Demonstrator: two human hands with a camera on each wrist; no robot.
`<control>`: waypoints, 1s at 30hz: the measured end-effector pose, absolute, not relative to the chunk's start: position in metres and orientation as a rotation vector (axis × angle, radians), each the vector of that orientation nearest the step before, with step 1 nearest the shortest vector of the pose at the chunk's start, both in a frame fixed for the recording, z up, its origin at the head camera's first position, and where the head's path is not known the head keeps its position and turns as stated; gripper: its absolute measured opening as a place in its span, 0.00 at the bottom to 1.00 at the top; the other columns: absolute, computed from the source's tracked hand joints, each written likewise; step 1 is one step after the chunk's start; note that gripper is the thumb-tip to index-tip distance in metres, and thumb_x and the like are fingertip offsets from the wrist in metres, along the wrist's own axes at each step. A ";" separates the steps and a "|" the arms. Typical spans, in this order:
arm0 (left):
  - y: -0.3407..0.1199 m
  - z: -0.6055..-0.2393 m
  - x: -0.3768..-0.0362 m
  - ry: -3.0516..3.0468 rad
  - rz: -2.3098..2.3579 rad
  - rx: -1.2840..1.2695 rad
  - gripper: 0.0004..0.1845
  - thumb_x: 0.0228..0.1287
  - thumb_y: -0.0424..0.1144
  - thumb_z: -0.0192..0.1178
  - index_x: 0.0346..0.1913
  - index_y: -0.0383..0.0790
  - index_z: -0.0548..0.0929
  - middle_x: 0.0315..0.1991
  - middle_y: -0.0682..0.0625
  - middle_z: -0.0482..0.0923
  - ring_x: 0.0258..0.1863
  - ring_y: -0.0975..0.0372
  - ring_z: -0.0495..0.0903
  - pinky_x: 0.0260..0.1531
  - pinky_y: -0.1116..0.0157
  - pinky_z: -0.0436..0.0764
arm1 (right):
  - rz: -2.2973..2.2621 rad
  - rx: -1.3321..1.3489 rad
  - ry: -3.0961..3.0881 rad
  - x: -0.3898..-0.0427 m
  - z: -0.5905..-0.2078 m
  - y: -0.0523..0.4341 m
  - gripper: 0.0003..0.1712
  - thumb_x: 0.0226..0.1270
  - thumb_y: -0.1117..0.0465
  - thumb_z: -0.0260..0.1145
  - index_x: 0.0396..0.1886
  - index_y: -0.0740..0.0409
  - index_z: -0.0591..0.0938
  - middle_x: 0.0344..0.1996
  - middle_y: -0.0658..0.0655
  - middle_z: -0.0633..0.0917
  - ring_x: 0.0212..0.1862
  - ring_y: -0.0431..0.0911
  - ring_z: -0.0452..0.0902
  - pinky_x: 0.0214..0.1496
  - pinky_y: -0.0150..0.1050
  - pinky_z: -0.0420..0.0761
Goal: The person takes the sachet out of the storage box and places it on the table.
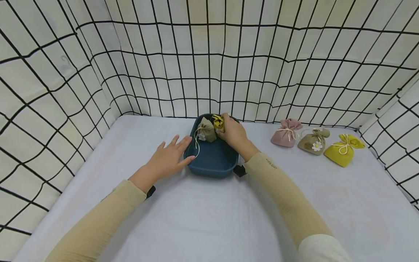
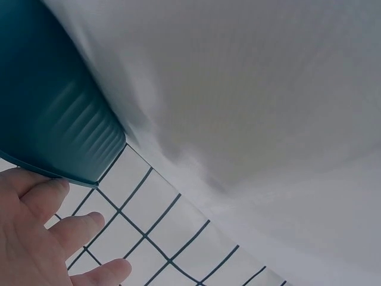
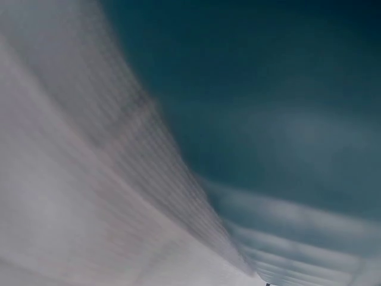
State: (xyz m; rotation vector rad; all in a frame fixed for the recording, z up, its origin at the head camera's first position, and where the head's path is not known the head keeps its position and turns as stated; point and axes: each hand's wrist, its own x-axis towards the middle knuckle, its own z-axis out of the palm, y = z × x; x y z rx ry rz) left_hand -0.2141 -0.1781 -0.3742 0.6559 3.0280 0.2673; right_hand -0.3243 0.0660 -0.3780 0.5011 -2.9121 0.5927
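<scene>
A dark blue box (image 1: 212,160) without a lid stands on the white table. Inside it, toward the back left, sits a beige drawstring pouch (image 1: 207,131) with a white flower and a loose cord. My right hand (image 1: 234,133) reaches over the right rim and holds a yellow pouch (image 1: 218,123) beside the beige one; its fingertips are partly hidden. With fingers spread, my left hand (image 1: 168,158) touches the box's left rim. In the left wrist view the left fingers (image 2: 77,232) lie along the rim. The right wrist view shows only the box's outer wall (image 3: 286,149).
On the right of the table (image 1: 209,211) lie a pink pouch (image 1: 285,134), a beige pouch with a flower (image 1: 312,142) and a yellow pouch (image 1: 342,150), each tied with cord. Black wire grid (image 1: 206,54) walls off the back and both sides.
</scene>
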 end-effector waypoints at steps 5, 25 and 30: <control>-0.179 -0.378 -0.214 3.033 0.266 0.659 0.42 0.79 0.61 0.49 0.83 0.40 0.52 0.82 0.45 0.52 0.80 0.43 0.47 0.69 0.30 0.53 | 0.611 0.493 -2.907 -0.324 -0.378 0.066 0.37 0.69 0.58 0.74 0.72 0.61 0.68 0.59 0.65 0.82 0.55 0.58 0.82 0.58 0.52 0.80; -0.178 -0.375 -0.215 3.026 0.267 0.660 0.42 0.79 0.60 0.50 0.83 0.40 0.52 0.82 0.45 0.51 0.80 0.43 0.47 0.69 0.30 0.51 | 0.768 0.541 -2.860 -0.320 -0.359 0.080 0.37 0.66 0.61 0.75 0.72 0.59 0.73 0.60 0.63 0.82 0.56 0.55 0.79 0.57 0.51 0.79; -0.178 -0.375 -0.215 3.020 0.265 0.656 0.42 0.79 0.60 0.50 0.83 0.40 0.51 0.82 0.45 0.50 0.80 0.43 0.46 0.69 0.30 0.50 | 0.776 0.559 -2.848 -0.318 -0.355 0.084 0.37 0.66 0.62 0.75 0.73 0.59 0.73 0.62 0.62 0.81 0.58 0.54 0.79 0.57 0.50 0.79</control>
